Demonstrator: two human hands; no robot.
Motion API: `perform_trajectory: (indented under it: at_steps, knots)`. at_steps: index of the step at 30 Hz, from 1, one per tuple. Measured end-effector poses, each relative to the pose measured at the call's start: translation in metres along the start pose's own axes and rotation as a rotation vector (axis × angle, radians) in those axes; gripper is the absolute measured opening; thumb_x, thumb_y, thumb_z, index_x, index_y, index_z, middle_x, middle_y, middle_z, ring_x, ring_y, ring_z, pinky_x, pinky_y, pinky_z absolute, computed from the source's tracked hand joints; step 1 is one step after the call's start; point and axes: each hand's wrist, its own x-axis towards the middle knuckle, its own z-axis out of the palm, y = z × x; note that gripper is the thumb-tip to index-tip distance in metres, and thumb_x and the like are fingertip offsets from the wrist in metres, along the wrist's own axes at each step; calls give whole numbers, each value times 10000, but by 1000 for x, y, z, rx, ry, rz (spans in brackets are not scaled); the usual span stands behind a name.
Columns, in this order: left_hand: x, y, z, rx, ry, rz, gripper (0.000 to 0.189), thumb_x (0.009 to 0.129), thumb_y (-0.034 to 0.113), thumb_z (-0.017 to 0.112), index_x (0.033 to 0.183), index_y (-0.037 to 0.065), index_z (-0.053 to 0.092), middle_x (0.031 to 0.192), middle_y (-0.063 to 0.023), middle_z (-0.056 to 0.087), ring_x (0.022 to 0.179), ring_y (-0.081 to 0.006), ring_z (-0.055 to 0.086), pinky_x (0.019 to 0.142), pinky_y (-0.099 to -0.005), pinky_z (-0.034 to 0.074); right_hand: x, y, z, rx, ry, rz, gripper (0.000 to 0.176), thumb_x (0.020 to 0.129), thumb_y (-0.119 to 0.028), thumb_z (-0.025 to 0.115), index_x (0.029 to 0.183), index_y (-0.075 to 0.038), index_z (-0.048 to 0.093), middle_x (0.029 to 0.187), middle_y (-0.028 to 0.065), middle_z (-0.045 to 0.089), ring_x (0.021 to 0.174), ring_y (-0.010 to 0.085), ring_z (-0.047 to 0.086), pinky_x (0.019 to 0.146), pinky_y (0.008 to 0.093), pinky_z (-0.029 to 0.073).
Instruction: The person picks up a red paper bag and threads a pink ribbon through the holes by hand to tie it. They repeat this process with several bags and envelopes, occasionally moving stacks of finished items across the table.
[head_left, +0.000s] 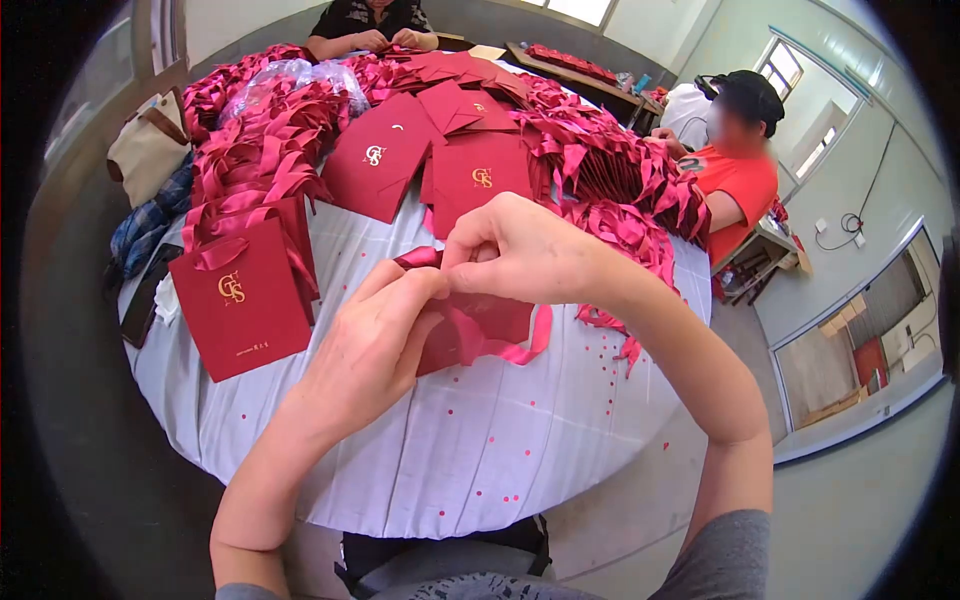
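Note:
Both my hands meet over the middle of the table, fingertips pinched together at the top of a red paper bag point(500, 318). My left hand point(375, 335) is closed on the bag's pink ribbon point(515, 350), which loops down to the right. My right hand point(525, 250) pinches beside it, its thumb and index finger pressed together; what lies between them is too small to make out. To the left a finished-looking red bag with gold lettering point(240, 305) leans against a row of ribboned bags point(260, 165).
Flat red bags point(378, 160) lie beyond my hands, with ribbon piles point(630, 235) at right. A person in an orange shirt point(735, 180) sits right; another person point(370, 25) works at the far side. A phone-like dark item point(150, 300) is at the left edge.

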Motion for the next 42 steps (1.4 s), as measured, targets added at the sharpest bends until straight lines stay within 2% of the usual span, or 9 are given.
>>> perform_trajectory:
  at_steps: [6, 16, 21, 28, 30, 36, 37, 39, 42]
  knots:
    - [-2, -3, 3, 22, 32, 9, 313, 730, -89, 620, 1019, -18, 523, 864, -145, 590, 809, -299, 559, 700, -375, 464, 1, 8, 9, 174, 41, 9, 144, 810, -110, 627, 802, 29, 663, 682, 16, 625, 629, 56, 560, 587, 226, 459]
    - [-4, -9, 4, -41, 38, -23, 305, 732, -48, 654, 1003, -28, 514, 864, -150, 589, 798, -305, 548, 687, -365, 450, 5, 10, 11, 175, 43, 22, 145, 800, -112, 627, 808, 27, 669, 680, 28, 631, 656, 62, 568, 620, 227, 462]
    - [-3, -7, 3, -41, -42, -44, 329, 738, -91, 603, 1041, -25, 493, 909, -158, 570, 841, -315, 546, 722, -366, 454, 4, 14, 7, 193, 8, 60, 137, 800, -101, 627, 818, 26, 673, 712, 32, 644, 673, 63, 570, 631, 224, 462]
    - [-6, -14, 4, -94, -20, -82, 343, 739, -107, 584, 1059, -26, 487, 922, -163, 561, 863, -311, 555, 748, -359, 458, 8, 22, 15, 264, 42, 23, 125, 797, -88, 641, 824, 30, 674, 729, 22, 646, 687, 59, 574, 640, 219, 467]
    - [-5, -16, 1, -76, -48, -50, 323, 766, -109, 601, 1052, -16, 485, 913, -101, 525, 805, -175, 554, 684, -270, 445, 8, 24, 17, 292, 79, 1, 114, 790, -73, 634, 819, 31, 672, 733, 22, 647, 687, 59, 577, 638, 222, 471]
    - [-5, -15, 1, -121, -15, -76, 290, 777, -72, 632, 1030, -17, 501, 908, -90, 549, 780, -154, 556, 669, -258, 443, 9, 21, 19, 291, 109, 36, 100, 771, -51, 624, 802, 29, 678, 724, 30, 651, 678, 63, 579, 631, 224, 472]
    - [-5, -15, 0, -121, -16, -75, 290, 777, -72, 632, 1030, -17, 501, 908, -90, 549, 780, -154, 556, 669, -258, 443, 9, 18, 19, 292, 110, 36, 100, 771, -51, 624, 802, 29, 678, 724, 30, 651, 678, 63, 579, 631, 224, 472]
    - [-4, -13, 0, -118, -8, -114, 277, 759, -71, 634, 1006, -23, 519, 902, -136, 550, 772, -252, 570, 652, -299, 468, 8, 14, 19, 282, 122, 94, 98, 767, -51, 627, 776, 31, 679, 706, 30, 647, 669, 66, 576, 629, 227, 470]
    - [-3, -8, -1, -130, 2, -154, 239, 762, -78, 626, 971, -22, 525, 875, -127, 544, 742, -245, 564, 634, -301, 462, 8, 15, 20, 276, 128, 43, 111, 768, -73, 639, 756, 29, 681, 701, 30, 645, 650, 62, 561, 609, 221, 454]
